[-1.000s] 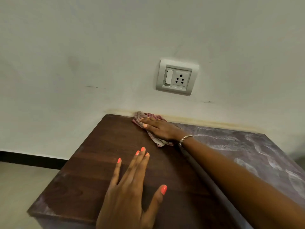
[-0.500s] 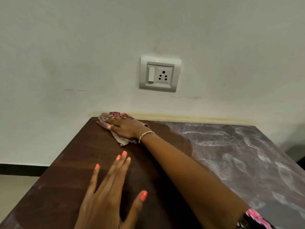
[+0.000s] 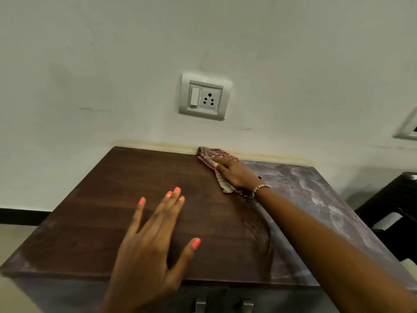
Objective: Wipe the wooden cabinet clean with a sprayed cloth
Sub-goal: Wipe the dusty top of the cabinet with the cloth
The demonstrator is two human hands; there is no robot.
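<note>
The right hand lies flat with its fingers stretched out and close together, pressing a checked red-and-white cloth down onto the top of the wooden cabinet. The hand does not grip the cloth; it covers it with the palm, and the cloth's edges show beyond the fingertips and below the wrist. A beaded bracelet sits on that wrist. The cloth is at the back edge of the cabinet top, touching the wall, about the middle of the top's width.

The left hand holds nothing. It is spread wide, fingers apart and thumb out to the side, over the front part of the cabinet top; whether the palm presses on the wood cannot be told. Its nails are painted orange.

The cabinet top is dark and clean-looking on its left part, while the right part is greyish with pale streaks. Two metal handle posts show on the cabinet's front at the lower edge. On the wall above the cloth is a white switch and socket plate. No writing or brand can be read anywhere.
</note>
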